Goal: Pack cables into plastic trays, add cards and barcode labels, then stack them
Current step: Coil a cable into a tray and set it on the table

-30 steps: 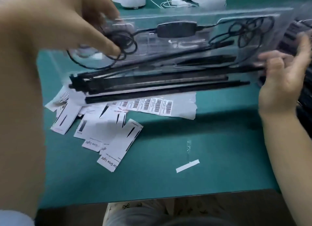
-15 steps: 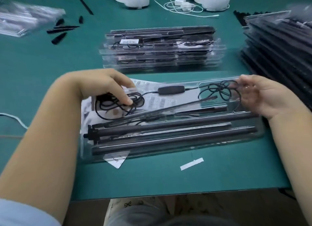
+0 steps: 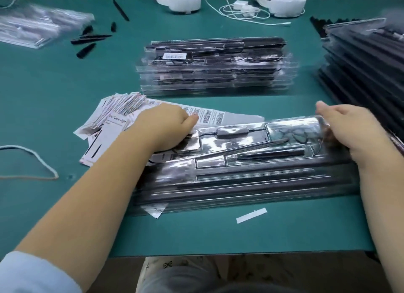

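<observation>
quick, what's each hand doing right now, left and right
Left hand: fingers curled down on the left end of the plastic tray.
Right hand: grips the tray's right end.

We list one clear plastic tray (image 3: 251, 161), flat, near centre, holding a black cable (image 3: 299, 135) and long black rods. Left of it: fanned white cards (image 3: 113, 122); a barcode label strip (image 3: 209, 115). Farther off: a stack of filled trays (image 3: 216, 67).
</observation>
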Demonstrator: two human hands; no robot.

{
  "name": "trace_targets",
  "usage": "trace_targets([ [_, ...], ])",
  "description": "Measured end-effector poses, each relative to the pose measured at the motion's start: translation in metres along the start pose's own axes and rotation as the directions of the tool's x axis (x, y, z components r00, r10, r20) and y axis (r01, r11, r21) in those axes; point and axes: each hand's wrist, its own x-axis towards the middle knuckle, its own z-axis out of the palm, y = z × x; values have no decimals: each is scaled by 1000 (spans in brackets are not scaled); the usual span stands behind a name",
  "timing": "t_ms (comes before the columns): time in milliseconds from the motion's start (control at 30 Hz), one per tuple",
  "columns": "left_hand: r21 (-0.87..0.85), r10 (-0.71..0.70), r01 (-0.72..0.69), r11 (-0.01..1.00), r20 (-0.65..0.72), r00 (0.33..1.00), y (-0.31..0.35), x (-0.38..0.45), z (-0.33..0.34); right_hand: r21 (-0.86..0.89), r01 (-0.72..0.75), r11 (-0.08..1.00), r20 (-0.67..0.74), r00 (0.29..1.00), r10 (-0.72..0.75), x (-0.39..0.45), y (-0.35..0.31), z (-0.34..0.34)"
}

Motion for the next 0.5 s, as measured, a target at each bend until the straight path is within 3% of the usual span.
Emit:
trace_targets([
  [133,52,41,-37,998,-64,997,-2,0,1,-261,131,956,-16,990,-140,3,-4,4],
  [267,148,90,-54,987,-245,965,1,0,-2,-343,131,930,16,991,-133,6,-9,5],
  [333,94,64,-38,995,-289,955,-1,7,-8,-366,132,921,21,991,-134,6,-8,4],
  [400,-21,23,-27,999,-188,982,-4,18,-13,-384,124,915,15,992,-128,6,-6,4],
  [500,-89,62,-51,995,128,990,0,35,-11,-399,123,909,32,992,-120,4,-6,4],
])
